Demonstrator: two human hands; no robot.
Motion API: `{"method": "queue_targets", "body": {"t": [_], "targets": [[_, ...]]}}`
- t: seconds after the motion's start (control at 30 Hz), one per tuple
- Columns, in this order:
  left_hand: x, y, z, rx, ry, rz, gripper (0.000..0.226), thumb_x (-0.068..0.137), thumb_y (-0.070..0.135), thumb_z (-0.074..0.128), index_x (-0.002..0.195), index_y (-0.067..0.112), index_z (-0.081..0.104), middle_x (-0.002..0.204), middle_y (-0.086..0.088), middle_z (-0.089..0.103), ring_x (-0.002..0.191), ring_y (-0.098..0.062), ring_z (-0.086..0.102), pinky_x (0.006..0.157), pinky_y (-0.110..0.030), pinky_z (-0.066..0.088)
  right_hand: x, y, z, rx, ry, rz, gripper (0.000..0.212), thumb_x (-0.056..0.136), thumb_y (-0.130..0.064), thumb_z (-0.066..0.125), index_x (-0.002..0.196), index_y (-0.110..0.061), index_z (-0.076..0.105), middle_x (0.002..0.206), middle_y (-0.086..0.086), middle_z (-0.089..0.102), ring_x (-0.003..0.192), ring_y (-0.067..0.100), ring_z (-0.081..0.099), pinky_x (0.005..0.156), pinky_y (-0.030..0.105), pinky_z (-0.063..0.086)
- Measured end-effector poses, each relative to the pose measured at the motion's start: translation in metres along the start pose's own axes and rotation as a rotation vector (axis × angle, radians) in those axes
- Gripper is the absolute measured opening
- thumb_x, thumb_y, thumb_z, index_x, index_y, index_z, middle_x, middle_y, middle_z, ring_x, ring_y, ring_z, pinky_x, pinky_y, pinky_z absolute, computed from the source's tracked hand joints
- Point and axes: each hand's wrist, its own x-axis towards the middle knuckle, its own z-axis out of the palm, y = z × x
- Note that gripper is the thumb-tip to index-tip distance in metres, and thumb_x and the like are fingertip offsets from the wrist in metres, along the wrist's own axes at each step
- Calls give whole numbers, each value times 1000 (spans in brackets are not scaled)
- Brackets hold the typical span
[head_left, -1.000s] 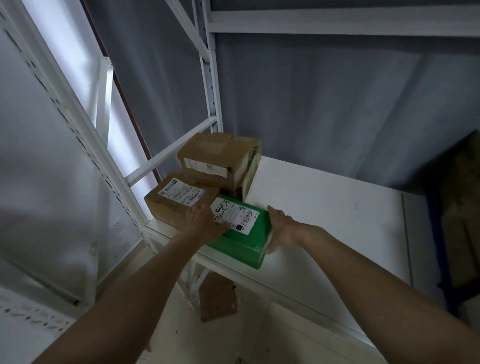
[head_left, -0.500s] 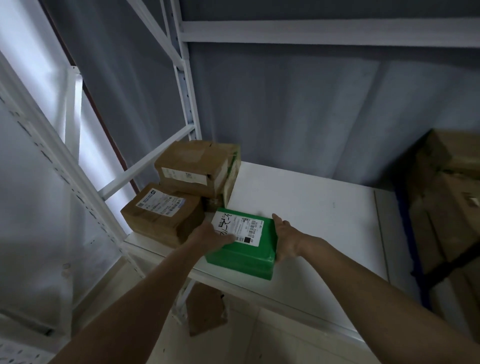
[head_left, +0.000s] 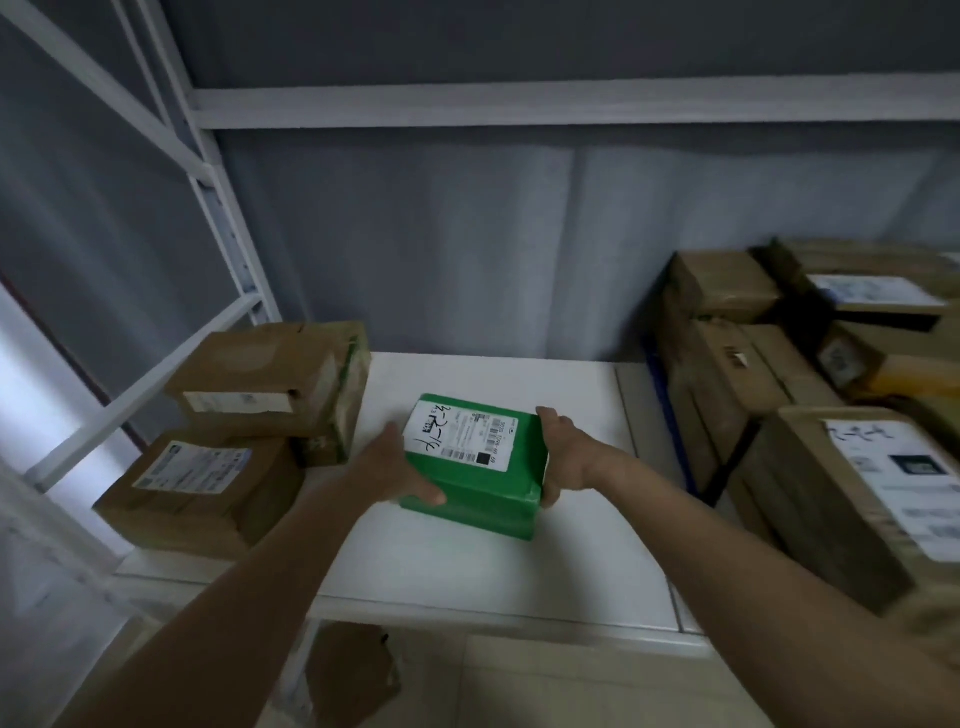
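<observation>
A green parcel (head_left: 483, 488) with a white shipping label on top lies on the white shelf board (head_left: 498, 577), near its middle. My left hand (head_left: 387, 470) grips the parcel's left side, thumb on its near face. My right hand (head_left: 563, 457) grips the right side, fingers curled round the edge and thumb at the near corner. Whether the parcel rests fully on the board or is slightly lifted cannot be told.
Two brown cartons (head_left: 270, 379) (head_left: 202, 488) are stacked at the shelf's left end against the white rack upright (head_left: 228, 228). Several brown cartons (head_left: 831, 467) with labels crowd the right. A crossbeam (head_left: 519, 106) runs overhead. A torn cardboard piece (head_left: 348, 675) lies on the floor below.
Both hands have moved the green parcel to the right, away from the left cartons toward the shelf's middle. The view has swung right, bringing the right-hand cartons into sight.
</observation>
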Motion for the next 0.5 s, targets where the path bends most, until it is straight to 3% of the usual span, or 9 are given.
{"method": "queue_targets", "body": {"t": [0.1, 0.2, 0.33, 0.5], "targets": [[-4, 34, -4, -42, 82, 74, 84, 56, 9, 90, 122, 9, 40, 111, -1, 57, 106, -19, 53, 86, -30, 48, -15, 8, -30, 37, 73, 0, 114, 68, -6, 82, 150, -11, 3, 144, 12, 30, 133, 29, 36, 105, 35, 38], [-4, 68, -12, -110, 72, 203, 64, 59, 2, 88, 108, 14, 47, 97, 5, 62, 86, -7, 57, 66, -17, 43, -31, 16, -59, 81, 176, 1, 110, 64, -8, 85, 148, -12, 13, 143, 11, 32, 134, 28, 37, 104, 33, 38], [-1, 111, -22, -140, -4, 330, 47, 58, -4, 86, 94, 21, 68, 87, 3, 72, 83, -17, 66, 67, -27, 52, -56, 30, -96, 146, 293, -1, 109, 65, -8, 85, 148, -12, 14, 146, 9, 34, 134, 24, 37, 104, 30, 36], [2, 159, -16, -261, -16, 385, 40, 64, -4, 83, 87, 23, 65, 82, 3, 67, 82, -17, 58, 72, -30, 44, -86, 50, -133, 255, 402, -2, 106, 66, -6, 83, 147, -12, 16, 144, 6, 40, 131, 21, 41, 101, 25, 34]]}}
